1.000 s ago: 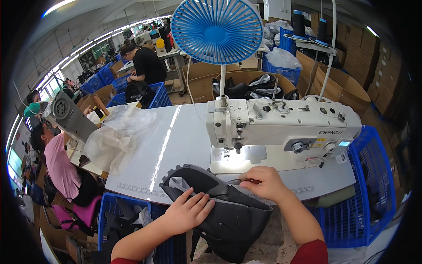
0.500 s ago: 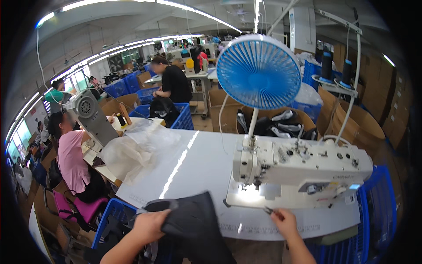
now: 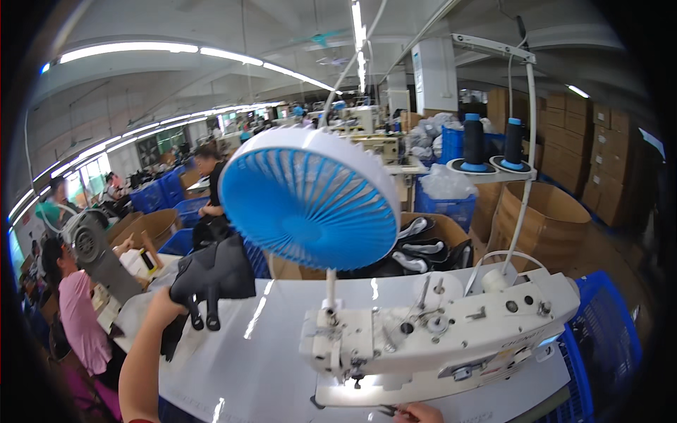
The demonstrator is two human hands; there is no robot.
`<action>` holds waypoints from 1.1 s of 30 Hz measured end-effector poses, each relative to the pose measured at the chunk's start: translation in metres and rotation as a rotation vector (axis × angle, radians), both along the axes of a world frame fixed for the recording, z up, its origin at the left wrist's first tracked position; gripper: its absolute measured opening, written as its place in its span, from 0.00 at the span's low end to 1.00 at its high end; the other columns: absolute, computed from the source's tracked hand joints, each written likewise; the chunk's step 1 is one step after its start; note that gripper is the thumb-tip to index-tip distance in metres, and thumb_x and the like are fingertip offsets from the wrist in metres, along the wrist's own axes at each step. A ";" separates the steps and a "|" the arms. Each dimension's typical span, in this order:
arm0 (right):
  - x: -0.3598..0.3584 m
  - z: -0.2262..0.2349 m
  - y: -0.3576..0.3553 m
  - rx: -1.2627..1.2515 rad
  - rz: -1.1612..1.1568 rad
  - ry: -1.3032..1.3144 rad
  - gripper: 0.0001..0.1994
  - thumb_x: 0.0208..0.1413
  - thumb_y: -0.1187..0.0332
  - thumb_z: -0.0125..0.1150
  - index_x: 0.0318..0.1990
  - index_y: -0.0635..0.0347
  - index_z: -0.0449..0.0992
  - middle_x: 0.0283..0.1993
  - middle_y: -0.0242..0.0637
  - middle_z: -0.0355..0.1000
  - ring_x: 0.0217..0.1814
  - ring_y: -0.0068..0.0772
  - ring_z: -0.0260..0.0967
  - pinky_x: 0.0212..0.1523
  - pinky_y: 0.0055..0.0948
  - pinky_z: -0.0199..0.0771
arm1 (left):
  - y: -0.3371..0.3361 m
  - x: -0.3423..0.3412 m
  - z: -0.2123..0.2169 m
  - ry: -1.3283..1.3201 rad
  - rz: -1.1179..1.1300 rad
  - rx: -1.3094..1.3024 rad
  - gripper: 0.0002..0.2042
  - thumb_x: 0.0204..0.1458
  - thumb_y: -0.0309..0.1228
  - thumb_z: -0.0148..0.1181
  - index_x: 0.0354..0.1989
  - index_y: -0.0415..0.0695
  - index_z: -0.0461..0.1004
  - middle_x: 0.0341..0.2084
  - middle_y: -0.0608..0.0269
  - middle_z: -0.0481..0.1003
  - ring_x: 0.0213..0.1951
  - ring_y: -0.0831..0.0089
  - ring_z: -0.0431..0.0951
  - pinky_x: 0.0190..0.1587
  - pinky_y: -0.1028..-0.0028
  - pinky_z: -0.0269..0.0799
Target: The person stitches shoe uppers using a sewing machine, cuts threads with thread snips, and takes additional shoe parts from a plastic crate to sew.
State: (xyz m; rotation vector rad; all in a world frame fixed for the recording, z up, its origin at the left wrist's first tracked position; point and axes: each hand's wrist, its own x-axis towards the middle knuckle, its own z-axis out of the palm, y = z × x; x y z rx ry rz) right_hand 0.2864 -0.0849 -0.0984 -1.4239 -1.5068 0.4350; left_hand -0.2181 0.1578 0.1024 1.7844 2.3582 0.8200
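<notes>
My left hand (image 3: 165, 307) is raised at the left, closed on a black fabric piece (image 3: 220, 271) with two narrow tabs dangling from it. The piece is held above the left part of the white table (image 3: 275, 359). At the lower edge, only part of my right hand (image 3: 421, 412) shows, beside the base of the white sewing machine (image 3: 437, 335). It grips small dark thread snips (image 3: 388, 409), whose tip points left. The machine's lamp lights the area under its needle.
A blue-and-white fan (image 3: 310, 201) rises over the machine. Black thread cones (image 3: 513, 144) stand on a rack at the right. Behind the table, a cardboard box (image 3: 444, 229) holds black pieces. A blue crate (image 3: 606, 324) flanks the right side; a person in pink (image 3: 83, 317) sits left.
My left hand has carried the black fabric piece up and away from the near table edge. The view has tilted up and turned right. The snips remain in my right hand.
</notes>
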 end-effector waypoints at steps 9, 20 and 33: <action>0.002 0.005 0.000 -0.142 0.021 -0.046 0.09 0.53 0.68 0.57 0.39 0.62 0.77 0.33 0.47 0.75 0.34 0.47 0.72 0.35 0.39 0.72 | 0.235 0.213 0.003 -0.054 -0.542 0.322 0.25 0.33 0.35 0.69 0.43 0.37 0.75 0.39 0.49 0.77 0.41 0.57 0.78 0.46 0.64 0.72; 0.000 0.003 -0.001 -0.024 -0.100 -0.194 0.14 0.45 0.64 0.69 0.40 0.56 0.78 0.30 0.38 0.73 0.25 0.36 0.71 0.27 0.30 0.71 | 0.049 0.129 -0.087 -0.128 -0.673 -0.410 0.19 0.46 0.34 0.62 0.45 0.35 0.76 0.39 0.49 0.79 0.43 0.61 0.79 0.47 0.68 0.73; -0.014 -0.001 -0.001 0.082 -0.228 -0.575 0.13 0.46 0.67 0.62 0.41 0.61 0.76 0.47 0.39 0.73 0.52 0.41 0.67 0.51 0.42 0.64 | -0.081 0.231 -0.170 -0.380 -0.711 -0.243 0.09 0.49 0.30 0.62 0.36 0.39 0.80 0.28 0.56 0.79 0.29 0.69 0.77 0.35 0.72 0.72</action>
